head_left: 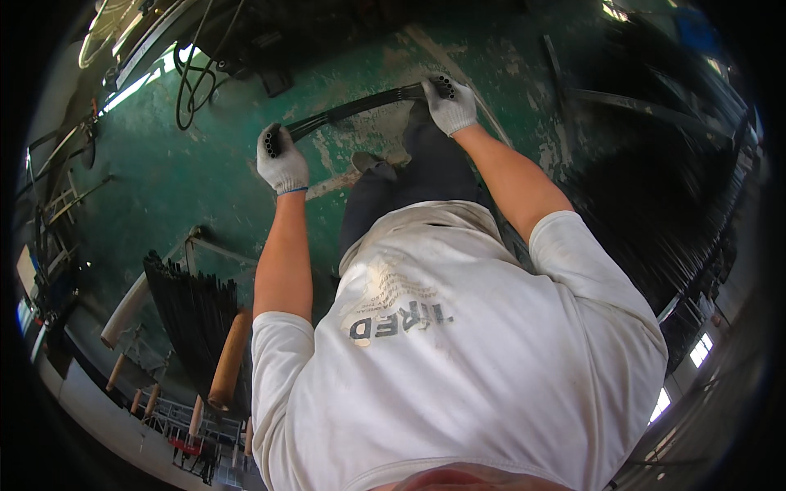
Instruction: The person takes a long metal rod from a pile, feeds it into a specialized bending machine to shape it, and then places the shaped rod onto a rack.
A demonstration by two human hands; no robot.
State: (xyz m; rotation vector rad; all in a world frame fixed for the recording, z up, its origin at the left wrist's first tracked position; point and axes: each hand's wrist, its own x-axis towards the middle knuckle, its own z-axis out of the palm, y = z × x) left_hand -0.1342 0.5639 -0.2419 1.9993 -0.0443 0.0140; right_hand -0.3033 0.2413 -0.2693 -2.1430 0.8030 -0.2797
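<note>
A bundle of thin black tubes (360, 105) spans the gap between my two gloved hands, held out in front of me above the floor. Round its left end my left hand (282, 159), in a white knit glove, is closed; several hollow tube ends show there. My right hand (452, 106), gloved the same way, grips the other end, where more round openings face up. The bundle looks bowed in this wide view. My shoes and dark trousers show below it.
Worn green floor (221, 176) lies ahead. A large mass of long black tubes (647, 180) fills the right side. At the lower left, more black tubes (192, 303) rest by a rack post with a brown sleeve (228, 360). A looped cable (192, 90) hangs at the upper left.
</note>
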